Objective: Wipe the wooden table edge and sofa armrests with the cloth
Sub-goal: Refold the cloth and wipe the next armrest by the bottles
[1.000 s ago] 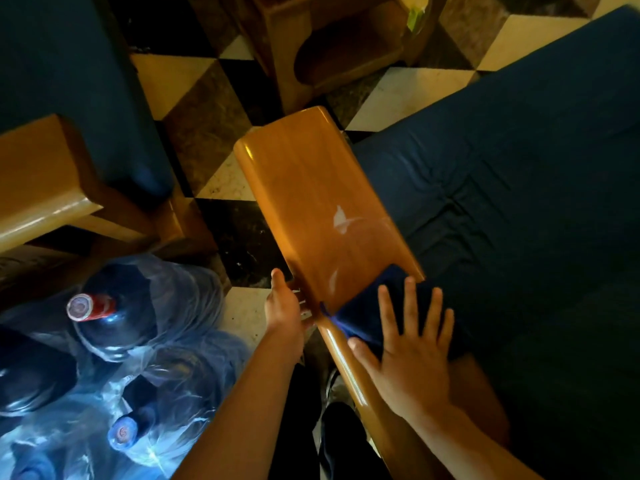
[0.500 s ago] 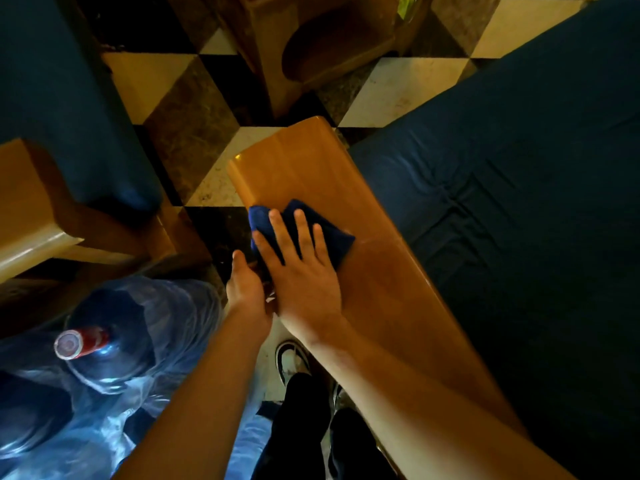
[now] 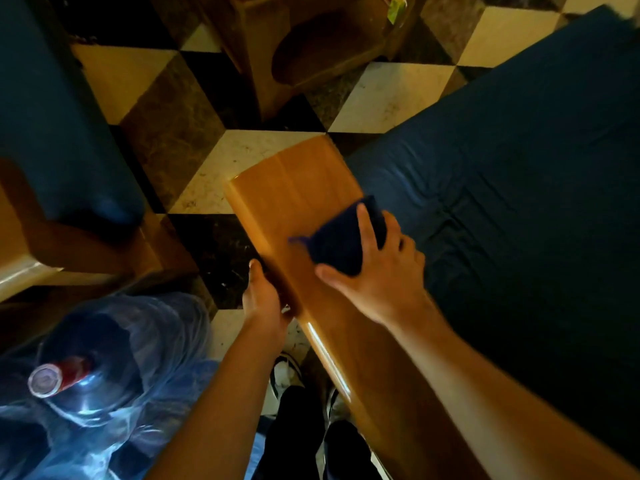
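A glossy wooden sofa armrest (image 3: 291,188) runs from the centre toward the lower right. A dark blue cloth (image 3: 341,237) lies on its right side, close to the sofa cushion. My right hand (image 3: 377,271) presses flat on the cloth, fingers spread over it. My left hand (image 3: 263,296) rests against the armrest's left edge, and whether its fingers curl around that edge is hidden. The cloth's far corner is blurred.
A dark blue sofa cushion (image 3: 519,202) fills the right. Wrapped water bottles (image 3: 97,382) with a red cap stand at lower left. Another wooden armrest (image 3: 20,268) and dark cushion are at left, a wooden stool (image 3: 277,64) on the chequered floor ahead. My shoes are below.
My right hand slid the cloth from the near end up the armrest to its left side, then across to the right side. My left hand stayed at the left edge.
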Demonstrator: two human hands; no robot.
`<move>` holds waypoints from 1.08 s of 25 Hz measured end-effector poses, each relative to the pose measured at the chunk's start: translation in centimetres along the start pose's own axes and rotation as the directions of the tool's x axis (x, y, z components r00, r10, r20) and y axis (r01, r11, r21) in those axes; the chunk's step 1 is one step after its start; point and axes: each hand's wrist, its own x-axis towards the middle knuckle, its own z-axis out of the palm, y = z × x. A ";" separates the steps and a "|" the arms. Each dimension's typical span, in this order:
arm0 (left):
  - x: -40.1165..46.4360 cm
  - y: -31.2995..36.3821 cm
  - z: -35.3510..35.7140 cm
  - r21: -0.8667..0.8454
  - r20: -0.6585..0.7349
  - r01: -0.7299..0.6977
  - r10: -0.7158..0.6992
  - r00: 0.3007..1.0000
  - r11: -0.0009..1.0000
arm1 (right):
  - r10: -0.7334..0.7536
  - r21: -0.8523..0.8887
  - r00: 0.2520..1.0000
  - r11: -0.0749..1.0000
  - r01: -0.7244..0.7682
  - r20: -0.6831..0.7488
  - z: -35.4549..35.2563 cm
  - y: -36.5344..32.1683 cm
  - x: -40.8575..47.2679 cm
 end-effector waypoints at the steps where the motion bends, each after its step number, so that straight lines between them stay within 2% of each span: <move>1: 0.0 0.3 0.3 0.000 -0.005 0.000 0.000 1.000 1.000 | -0.011 0.052 1.000 0.999 0.009 0.022 -0.6 -0.8 3.3; 3: -0.1 0.8 0.4 -0.016 -0.009 0.006 -0.006 1.000 1.000 | -0.009 0.321 0.991 0.947 -0.035 0.134 -1.9 -2.0 9.8; 5: 0.2 1.5 0.1 -0.032 0.007 -0.008 0.008 1.000 0.999 | 0.010 0.626 0.954 0.753 -0.205 0.300 -2.8 -2.5 14.4; 6: 0.4 1.9 -0.2 -0.024 0.023 -0.016 0.017 1.000 1.000 | -0.004 0.729 0.924 0.616 -0.298 0.381 -2.8 -2.0 15.1; 7: 0.7 2.4 -0.4 -0.015 0.034 -0.021 0.021 0.999 1.000 | -0.019 0.772 0.903 0.527 -0.355 0.429 -2.8 -1.1 14.6; 8: 1.0 2.8 -0.5 -0.012 0.035 -0.023 0.024 0.999 1.000 | -0.025 0.782 0.907 0.517 -0.348 0.420 -3.0 0.0 13.1; 9: 1.1 3.0 -0.6 -0.011 0.038 -0.027 0.027 0.999 1.000 | -0.021 0.767 0.924 0.565 -0.304 0.381 -2.7 1.4 10.8; 10: 1.0 3.1 -0.6 -0.004 0.050 -0.028 0.028 0.998 1.000 | -0.015 0.711 0.946 0.664 -0.232 0.323 -2.3 3.1 7.8; 11: 0.8 3.3 -0.6 0.004 0.070 -0.025 0.025 0.997 1.000 | -0.041 0.614 0.978 0.783 -0.095 0.203 -1.7 4.5 4.2; 12: 0.7 3.4 -0.4 0.004 0.085 -0.023 0.023 0.996 1.000 | -0.133 0.415 0.986 0.906 0.081 0.096 -1.1 5.3 0.4; 13: 0.7 3.6 -0.2 -0.009 0.091 -0.023 0.024 0.996 1.000 | -0.247 0.179 0.968 0.955 0.238 0.033 0.0 5.6 -2.1; 14: 0.8 4.1 0.0 -0.028 0.098 -0.018 0.021 0.995 0.999 | -0.292 0.011 0.956 0.957 0.291 0.019 0.2 4.6 -2.9; 15: 0.8 4.6 0.1 -0.042 0.101 -0.009 0.014 0.995 0.999 | -0.287 -0.075 0.958 0.956 0.285 -0.011 0.4 2.9 -2.1; 16: 0.9 5.2 0.1 -0.050 0.098 -0.006 0.011 0.995 0.999 | -0.251 -0.102 0.968 0.964 0.247 -0.027 0.0 0.3 -0.2; 20: 1.5 6.7 -0.8 -0.022 0.102 -0.063 0.065 0.993 0.998 | -0.150 -0.030 0.985 0.988 0.148 -0.089 -1.8 -8.4 13.2; 22: 1.9 7.1 -1.5 -0.032 0.110 -0.071 0.074 0.991 0.997 | -0.145 -0.093 0.985 0.986 0.137 -0.095 -2.3 -11.1 16.5; 24: 1.9 7.0 -2.3 -0.068 0.123 -0.053 0.061 0.991 0.996 | -0.336 -0.195 0.933 0.931 0.307 -0.133 -1.1 -12.9 15.4; 27: 1.4 5.4 -2.5 -0.104 0.162 0.052 -0.034 0.986 0.993 | -0.640 -0.271 0.748 0.762 0.589 -0.174 1.5 -12.7 9.3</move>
